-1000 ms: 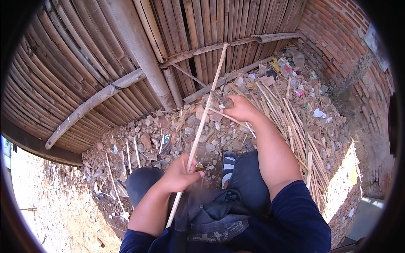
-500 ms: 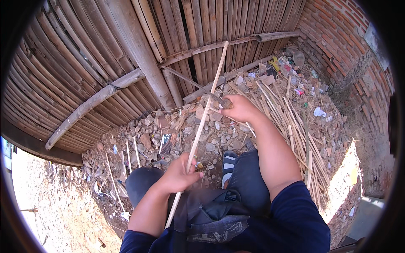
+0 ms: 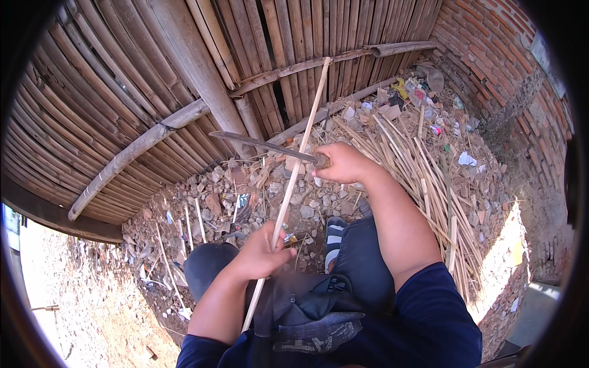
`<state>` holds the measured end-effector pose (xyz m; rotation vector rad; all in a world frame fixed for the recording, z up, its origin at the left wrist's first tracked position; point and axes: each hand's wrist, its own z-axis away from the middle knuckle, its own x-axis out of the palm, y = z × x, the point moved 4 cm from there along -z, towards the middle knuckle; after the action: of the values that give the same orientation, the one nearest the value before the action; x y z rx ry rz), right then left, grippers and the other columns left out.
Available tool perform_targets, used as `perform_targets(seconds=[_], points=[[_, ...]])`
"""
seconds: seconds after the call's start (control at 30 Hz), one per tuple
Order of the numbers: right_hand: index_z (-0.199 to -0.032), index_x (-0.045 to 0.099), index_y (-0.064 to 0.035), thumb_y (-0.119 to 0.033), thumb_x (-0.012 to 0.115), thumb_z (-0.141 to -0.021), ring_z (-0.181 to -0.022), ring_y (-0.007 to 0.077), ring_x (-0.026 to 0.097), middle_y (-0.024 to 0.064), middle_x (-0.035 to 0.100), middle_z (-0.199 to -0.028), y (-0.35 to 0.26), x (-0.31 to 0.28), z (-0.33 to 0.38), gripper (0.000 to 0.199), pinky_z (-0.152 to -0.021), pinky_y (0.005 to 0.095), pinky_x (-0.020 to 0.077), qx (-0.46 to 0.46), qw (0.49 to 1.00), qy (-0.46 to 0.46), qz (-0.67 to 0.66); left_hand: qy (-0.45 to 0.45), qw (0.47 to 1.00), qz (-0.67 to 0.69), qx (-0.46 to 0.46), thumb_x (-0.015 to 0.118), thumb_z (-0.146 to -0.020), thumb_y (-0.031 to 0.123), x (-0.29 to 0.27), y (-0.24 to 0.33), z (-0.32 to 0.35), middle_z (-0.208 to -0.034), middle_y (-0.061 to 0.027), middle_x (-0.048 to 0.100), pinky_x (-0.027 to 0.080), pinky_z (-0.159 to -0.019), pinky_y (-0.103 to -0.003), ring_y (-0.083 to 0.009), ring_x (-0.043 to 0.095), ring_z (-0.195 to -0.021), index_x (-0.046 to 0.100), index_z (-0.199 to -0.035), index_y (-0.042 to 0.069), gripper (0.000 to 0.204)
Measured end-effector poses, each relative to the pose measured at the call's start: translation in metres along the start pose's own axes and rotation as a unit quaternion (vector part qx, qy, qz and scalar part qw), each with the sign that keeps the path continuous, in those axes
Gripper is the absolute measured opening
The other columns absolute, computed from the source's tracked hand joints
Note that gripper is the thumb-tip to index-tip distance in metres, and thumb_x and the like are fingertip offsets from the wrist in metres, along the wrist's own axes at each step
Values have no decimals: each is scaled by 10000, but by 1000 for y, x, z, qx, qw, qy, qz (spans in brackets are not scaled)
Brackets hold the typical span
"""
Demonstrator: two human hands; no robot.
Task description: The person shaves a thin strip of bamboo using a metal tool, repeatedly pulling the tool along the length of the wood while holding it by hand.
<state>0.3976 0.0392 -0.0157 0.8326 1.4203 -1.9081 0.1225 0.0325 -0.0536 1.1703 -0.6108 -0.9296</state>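
Note:
A long, pale bamboo strip (image 3: 293, 178) slants from my lap up toward the bamboo wall. My left hand (image 3: 262, 250) is closed around its lower part, just above my left knee. In my right hand (image 3: 343, 163) is the handle of a machete (image 3: 264, 145). Its dark blade points left and crosses the strip's upper half; whether the edge touches the strip, I cannot tell. To the right of my right arm lies a heap of split bamboo strips (image 3: 414, 162) on the rubble.
A wall of bamboo slats (image 3: 147, 67) with thick poles rises ahead. A brick wall (image 3: 491, 46) stands at the right. Stones (image 3: 307, 199) and litter (image 3: 423, 92) cover the ground. Several loose strips (image 3: 169, 264) lie at the left, beyond my left knee.
The machete blade has swung down nearer to me and flatter, its tip now farther left. My right hand has shifted slightly left and nearer. The left hand and the bamboo strip have barely moved.

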Motion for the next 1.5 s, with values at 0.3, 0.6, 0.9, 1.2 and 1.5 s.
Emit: perform_targets(seconds=[0.3,0.6,0.9,1.2,1.5], points=[[-1181,639,-26,-317,765,-763,-980,368,656,231,678,-1042,15,1,-6,524,-877,412,508,12,995,94,-9,3,1000,15,-1,746,-809,55,1,-6,-1,-674,39,482,365,-504,-238,-44,435,-570,456,-995,54,344],[-1187,649,-74,-317,760,-751,-999,364,651,203,683,-1033,-8,0,1,511,-867,413,511,-32,999,-23,36,-3,1000,16,-3,749,-809,61,0,-7,-2,-651,34,480,365,-498,-239,-48,445,-567,461,-994,54,343],[-1230,619,-9,-301,764,-760,-1054,370,640,242,652,-1151,20,-14,0,572,-932,388,495,67,987,138,-53,1,1000,17,16,750,-815,67,3,-4,0,-659,36,479,362,-495,-240,-47,439,-569,464,-986,53,333],[-1149,669,-112,-272,759,-763,-934,350,659,183,687,-948,-21,6,4,428,-823,430,510,-4,1000,2,30,11,1000,3,-6,742,-820,63,-1,-5,-2,-638,39,473,353,-483,-247,-52,430,-537,465,-990,49,326],[-1130,675,-96,-260,768,-749,-888,344,665,186,685,-919,-10,6,3,425,-802,415,511,-21,1000,3,-9,2,1000,-12,16,742,-823,62,0,-10,-5,-636,39,467,345,-484,-252,-52,431,-549,472,-1012,57,330]])
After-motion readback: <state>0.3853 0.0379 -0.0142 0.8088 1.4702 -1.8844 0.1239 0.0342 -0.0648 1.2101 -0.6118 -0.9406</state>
